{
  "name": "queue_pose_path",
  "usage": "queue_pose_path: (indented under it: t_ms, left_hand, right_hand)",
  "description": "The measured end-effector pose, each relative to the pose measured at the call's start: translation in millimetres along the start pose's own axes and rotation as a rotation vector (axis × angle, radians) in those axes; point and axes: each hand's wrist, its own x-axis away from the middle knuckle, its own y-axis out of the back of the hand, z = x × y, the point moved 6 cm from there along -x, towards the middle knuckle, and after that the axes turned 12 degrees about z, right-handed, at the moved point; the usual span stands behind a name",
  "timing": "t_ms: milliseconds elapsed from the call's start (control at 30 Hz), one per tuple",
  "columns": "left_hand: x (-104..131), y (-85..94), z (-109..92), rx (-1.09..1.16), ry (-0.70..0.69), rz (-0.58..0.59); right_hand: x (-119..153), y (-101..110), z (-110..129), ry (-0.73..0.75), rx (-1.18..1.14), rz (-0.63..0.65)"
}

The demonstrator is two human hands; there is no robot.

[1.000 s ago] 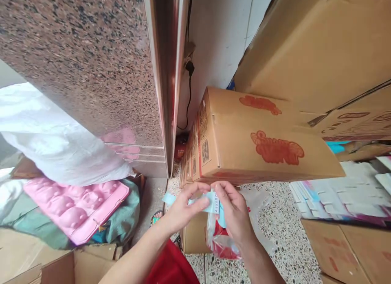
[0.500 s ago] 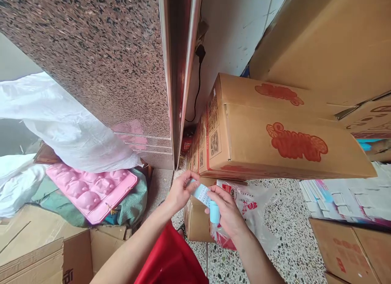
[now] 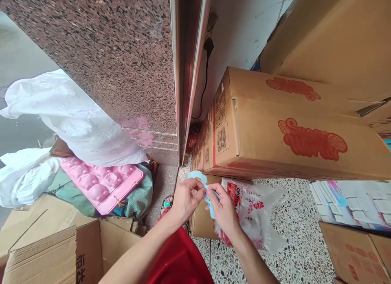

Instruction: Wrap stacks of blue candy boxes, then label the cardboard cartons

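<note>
A light-blue label strip [image 3: 195,175] with printed codes curls up above the fingers of my left hand [image 3: 186,202], which pinches it. My right hand [image 3: 225,210] is closed on the other part of the strip, and a rolled light-blue end [image 3: 211,211] pokes out below its fingers. Both sets of fingertips almost meet in the middle, hiding much of the strip between them. Just beneath the hands stands a small cardboard box [image 3: 201,223]. Beside it a clear plastic bag [image 3: 255,219] with red print lies on the speckled floor.
A large cardboard box [image 3: 305,133] with red print is ahead right. On the left, a pink moulded tray [image 3: 102,184] rests on green cloth, near an open carton [image 3: 42,251]. A granite-faced pillar [image 3: 113,52] rises ahead; flattened cartons [image 3: 351,251] lie right.
My left hand has turned over and moved closer to my right hand. The strip, stretched out between them before, is now bunched and curls upward. The view has shifted slightly.
</note>
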Motion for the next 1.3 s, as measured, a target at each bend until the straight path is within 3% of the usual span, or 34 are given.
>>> queue_pose_path:
  t_ms: [133,200,267,333,433,500,567,667,767,833,967,1100,1300]
  left_hand:
    - [1,0.6,15,0.144,0.108,0.038]
    - [4,10.1,16,0.021,0.058,-0.073]
    - [11,21.1,6,-0.284,-0.109,-0.254]
    - [20,19.3,-10,-0.637,-0.349,-0.355]
    - [31,4.1,-18,-0.93,-0.632,-0.3]
    - [33,0.7,-14,-0.94,-0.681,-0.242]
    - [32,8.7,-9,-0.776,-0.6,-0.268]
    - [23,27.1,16,-0.158,-0.262,-0.345]
    - [11,10.4,45,0.563,0.083,-0.197]
    - [7,-5.1,50,0.832,0.183,-0.103]
    - [7,-13.8,55,0.921,0.258,-0.138]
    - [8,-11.7,63,0.787,0.236,-0.225]
    - [-3,9.2,82,0.552,0.139,-0.401]
  right_hand:
    - [-2,1,-7,-0.029,-0.061,-0.027]
    - [-2,2,-11,-0.046,-0.118,-0.044]
    - [-1,0,-14,-0.08,-0.192,-0.005]
    - [1,-6,-17,-0.137,-0.295,0.075]
    - [4,-11,-20,-0.196,-0.46,0.117]
    - [4,-9,-21,-0.196,-0.539,0.102]
    - [3,-7,-22,-0.18,-0.59,0.081]
    - [0,-7,-23,-0.152,-0.608,0.063]
    - [-1,-15,-23,-0.118,-0.581,0.076]
    - [-1,-22,-23,-0.099,-0.552,0.094]
    - [1,-27,-29,-0.072,-0.462,0.064]
    - [1,-25,-36,-0.054,-0.362,0.024]
    - [3,-14,-51,-0.181,-0.381,-0.112]
